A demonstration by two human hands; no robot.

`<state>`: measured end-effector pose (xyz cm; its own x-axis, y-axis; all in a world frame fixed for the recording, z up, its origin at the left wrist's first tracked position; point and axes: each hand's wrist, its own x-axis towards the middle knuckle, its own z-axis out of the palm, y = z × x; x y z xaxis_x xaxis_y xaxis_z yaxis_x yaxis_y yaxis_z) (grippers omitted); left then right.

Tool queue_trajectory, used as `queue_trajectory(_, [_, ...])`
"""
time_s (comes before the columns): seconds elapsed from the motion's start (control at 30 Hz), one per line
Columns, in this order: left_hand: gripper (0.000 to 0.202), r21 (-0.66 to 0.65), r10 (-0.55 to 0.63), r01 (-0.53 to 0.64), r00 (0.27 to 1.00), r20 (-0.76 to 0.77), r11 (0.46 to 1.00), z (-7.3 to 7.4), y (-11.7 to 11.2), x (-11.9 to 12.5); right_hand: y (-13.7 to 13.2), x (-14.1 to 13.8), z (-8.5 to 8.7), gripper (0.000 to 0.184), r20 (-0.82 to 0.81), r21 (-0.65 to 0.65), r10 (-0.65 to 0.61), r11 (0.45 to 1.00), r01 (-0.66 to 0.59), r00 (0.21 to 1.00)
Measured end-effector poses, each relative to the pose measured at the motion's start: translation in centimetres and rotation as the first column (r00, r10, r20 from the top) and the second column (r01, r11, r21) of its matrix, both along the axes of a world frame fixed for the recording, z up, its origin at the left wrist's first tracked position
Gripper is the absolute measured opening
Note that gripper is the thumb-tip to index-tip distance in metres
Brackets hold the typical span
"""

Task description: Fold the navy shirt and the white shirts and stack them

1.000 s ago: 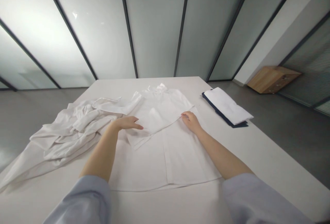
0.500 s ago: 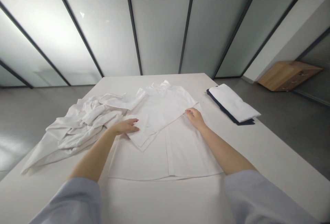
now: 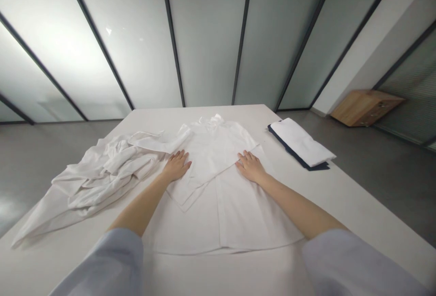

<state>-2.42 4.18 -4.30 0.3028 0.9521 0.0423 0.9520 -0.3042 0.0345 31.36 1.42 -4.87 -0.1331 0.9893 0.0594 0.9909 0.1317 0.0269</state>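
On my left, a rumpled heap of white fabric (image 3: 116, 168) spreads over the pale surface (image 3: 361, 200). Just beside it, my left hand (image 3: 177, 165) rests palm down with fingers spread, gripping nothing, on the left side of a white shirt (image 3: 213, 155). The shirt lies flat in front of me, collar at the far end, a layer crossing it with its edge slanting up to the right. On that edge my right hand (image 3: 251, 167) lies flat too, fingers loose. Farther right, a folded white cloth (image 3: 301, 140) sits on a dark cloth (image 3: 320, 167); beyond the surface stands a wooden cabinet (image 3: 361, 106).
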Motion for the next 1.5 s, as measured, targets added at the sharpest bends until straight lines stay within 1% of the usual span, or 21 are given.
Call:
queue_trajectory(0.1, [0.052,0.032,-0.019,0.020,0.999,-0.027,0.999,0.6,-1.3,0.0,-1.0,1.0,1.0,0.051,0.027,0.019,0.091,0.996,-0.091,0.996])
queue_trajectory(0.17, [0.047,0.035,-0.006,0.007,0.999,-0.053,0.999,1.4,-2.0,0.2,-0.6,2.0,2.1,0.045,-0.011,0.003,0.123,0.992,-0.123,0.992])
queue_trajectory(0.2, [0.046,0.030,0.010,-0.008,0.998,-0.063,1.000,1.8,-2.2,0.3,0.0,2.6,2.7,0.043,-0.042,-0.007,0.108,0.994,-0.109,0.993])
queue_trajectory(0.23, [0.045,0.025,0.030,-0.028,0.997,-0.067,0.999,2.2,-2.2,0.5,0.9,3.1,3.3,0.041,-0.074,-0.013,0.070,0.997,-0.071,0.995])
queue_trajectory(0.3, [0.044,0.039,0.063,-0.061,0.997,-0.039,0.997,2.4,-1.8,0.9,3.3,4.0,4.2,0.034,-0.127,0.004,-0.046,0.999,0.047,0.991])
queue_trajectory(0.37, [0.041,0.080,0.064,-0.066,0.998,0.019,0.995,2.0,-1.2,1.1,6.1,4.6,4.7,0.033,-0.153,0.029,-0.171,0.984,0.177,0.973])
queue_trajectory(0.4, [0.042,0.093,0.055,-0.059,0.997,0.045,0.994,1.6,-0.9,1.1,7.4,4.8,4.7,0.035,-0.152,0.028,-0.233,0.970,0.240,0.961])
queue_trajectory(0.47, [0.046,0.093,0.040,-0.047,0.996,0.076,0.994,0.7,-0.4,1.0,9.6,4.9,4.4,0.042,-0.125,-0.014,-0.341,0.940,0.342,0.932])
queue_trajectory(0.53, [0.048,0.080,0.041,-0.048,0.995,0.086,0.996,-0.1,-0.2,0.7,10.9,4.9,3.8,0.045,-0.071,-0.068,-0.394,0.918,0.390,0.916])
queue_trajectory(0.6, [0.048,0.085,0.037,-0.045,0.995,0.094,0.995,-0.5,-0.3,0.5,11.5,5.2,3.2,0.044,-0.022,-0.091,-0.385,0.920,0.382,0.923])
queue_trajectory(0.7, [0.048,0.098,0.025,-0.035,0.995,0.097,0.995,-0.6,-0.5,0.4,11.7,6.0,2.5,0.042,0.001,-0.080,-0.358,0.931,0.357,0.934])
queue_trajectory(0.77, [0.049,0.100,0.025,-0.035,0.995,0.095,0.994,-0.6,-0.6,0.4,11.9,6.4,2.4,0.040,0.000,-0.033,-0.357,0.934,0.357,0.934])
queue_trajectory(0.83, [0.050,0.099,0.026,-0.035,0.996,0.087,0.994,-0.5,-0.6,0.5,12.5,6.3,2.5,0.039,-0.006,0.051,-0.333,0.942,0.333,0.943])
queue_trajectory(0.9, [0.051,0.095,0.027,-0.034,0.997,0.075,0.995,-0.5,-0.7,0.6,13.5,5.5,2.8,0.043,-0.024,0.105,-0.260,0.960,0.261,0.965])
queue_trajectory(0.93, [0.051,0.095,0.028,-0.034,0.997,0.070,0.995,-0.5,-0.7,0.6,14.2,5.0,2.8,0.047,-0.040,0.104,-0.215,0.970,0.218,0.976])
queue_trajectory(1.03, [0.051,0.103,0.032,-0.038,0.997,0.066,0.994,-0.5,-0.7,0.6,15.9,3.0,2.3,0.062,-0.083,0.021,-0.126,0.992,0.128,0.988])
queue_trajectory(1.17, [0.050,0.111,0.033,-0.040,0.997,0.062,0.993,-0.6,-0.7,0.5,17.0,1.3,0.7,0.075,-0.077,-0.125,-0.117,0.986,0.107,0.990])
queue_trajectory(1.23, [0.050,0.116,0.033,-0.041,0.997,0.067,0.992,-0.7,-0.6,0.4,17.0,1.2,0.1,0.076,-0.069,-0.147,-0.096,0.985,0.085,0.993])
queue_trajectory(1.33, [0.051,0.106,0.036,-0.044,0.997,0.072,0.993,-0.6,-0.6,0.5,16.5,1.5,-0.1,0.073,-0.072,-0.143,-0.085,0.987,0.074,0.994])
queue_trajectory(1.4, [0.053,0.080,0.047,-0.052,0.997,0.065,0.995,-0.5,-0.5,0.5,15.6,1.4,0.2,0.071,-0.081,-0.130,-0.102,0.987,0.091,0.992])
queue_trajectory(1.5, [0.056,0.044,0.062,-0.064,0.997,0.048,0.997,-0.4,-0.4,0.7,13.1,1.0,0.6,0.073,-0.081,-0.106,-0.108,0.989,0.100,0.991])
